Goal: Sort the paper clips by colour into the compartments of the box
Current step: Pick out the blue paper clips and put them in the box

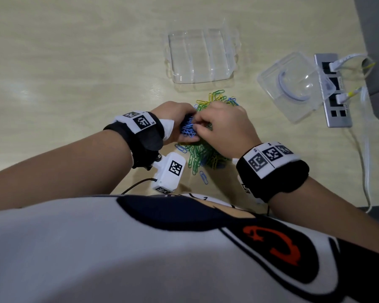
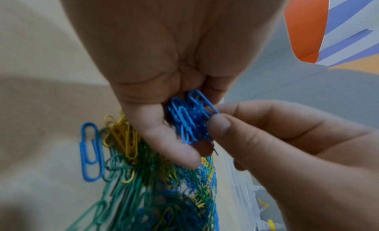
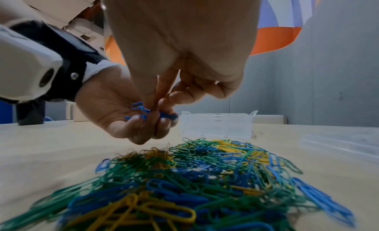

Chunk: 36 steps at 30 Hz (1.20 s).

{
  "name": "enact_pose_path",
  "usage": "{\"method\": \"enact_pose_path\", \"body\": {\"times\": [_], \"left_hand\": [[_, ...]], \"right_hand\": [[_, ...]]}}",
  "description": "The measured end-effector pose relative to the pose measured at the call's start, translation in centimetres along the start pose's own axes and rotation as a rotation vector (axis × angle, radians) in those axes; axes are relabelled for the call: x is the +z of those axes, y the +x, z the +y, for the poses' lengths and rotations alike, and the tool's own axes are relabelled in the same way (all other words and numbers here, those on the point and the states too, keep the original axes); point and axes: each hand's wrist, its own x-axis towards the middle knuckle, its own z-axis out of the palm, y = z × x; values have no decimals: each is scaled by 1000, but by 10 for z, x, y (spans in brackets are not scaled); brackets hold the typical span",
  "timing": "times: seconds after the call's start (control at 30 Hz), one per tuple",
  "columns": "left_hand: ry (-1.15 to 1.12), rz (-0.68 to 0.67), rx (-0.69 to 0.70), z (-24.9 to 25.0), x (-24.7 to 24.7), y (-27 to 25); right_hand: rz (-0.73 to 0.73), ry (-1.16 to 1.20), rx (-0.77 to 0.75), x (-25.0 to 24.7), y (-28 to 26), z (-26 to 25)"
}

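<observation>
A mixed pile of blue, green and yellow paper clips lies on the table under both hands. My left hand hovers just above the pile, its fingers cupped round a bunch of blue clips. My right hand meets it from the right, thumb and forefinger pinching one blue clip at the edge of that bunch. The clear compartment box stands beyond the pile with nothing visible in it, and shows low behind the hands in the right wrist view.
A clear plastic lid lies at the right, partly over a grey power strip with white cables running to the table's right edge. One loose blue clip sits near my body. Bare tabletop stretches left of the box.
</observation>
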Motion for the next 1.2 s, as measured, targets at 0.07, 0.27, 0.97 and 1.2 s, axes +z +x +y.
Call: {"method": "enact_pose_path", "body": {"times": [0.07, 0.27, 0.97, 1.2], "left_hand": [[36, -34, -19, 0, 0, 0], [118, -83, -35, -2, 3, -2], [161, -111, 58, -2, 1, -6], [139, -113, 36, -6, 1, -4]], "right_hand": [[-19, 42, -12, -1, -1, 0], [89, 81, 200, -8, 0, 25], [-185, -164, 309, 0, -25, 49], [-169, -204, 304, 3, -28, 49]]}}
